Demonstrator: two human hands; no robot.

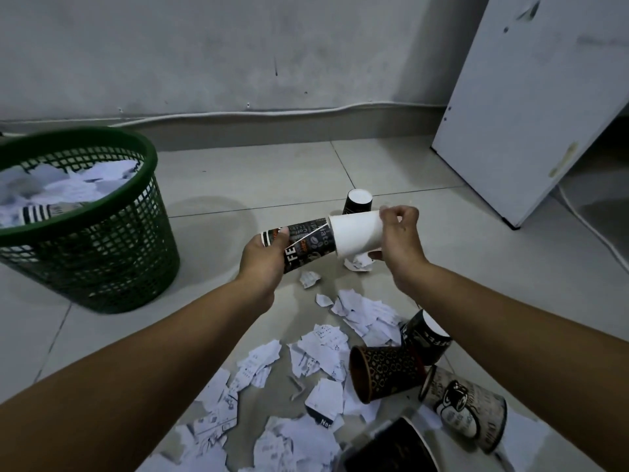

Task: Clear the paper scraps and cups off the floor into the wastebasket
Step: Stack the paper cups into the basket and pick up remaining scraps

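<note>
Left hand [263, 255] fingers curled round dark printed cup [306, 245], right hand [400, 233] fingers pinching white cup [355, 235] sleeved over it, green wastebasket [102, 253] left, paper scraps [326, 356] on floor [272, 178]

Pale tiled floor [238, 172]: green wastebasket [102, 253], torn paper scraps [306, 356], several paper cups [384, 373], white board [531, 97].

The single head view looked forward and steeply down from the person's own head, close over both forearms, toward the tiled floor [258, 172] and the wall [204, 52] beyond. Its wide angle bent the edges, taking in the green wastebasket [102, 253] at left and a white panel [531, 97] at right.
</note>
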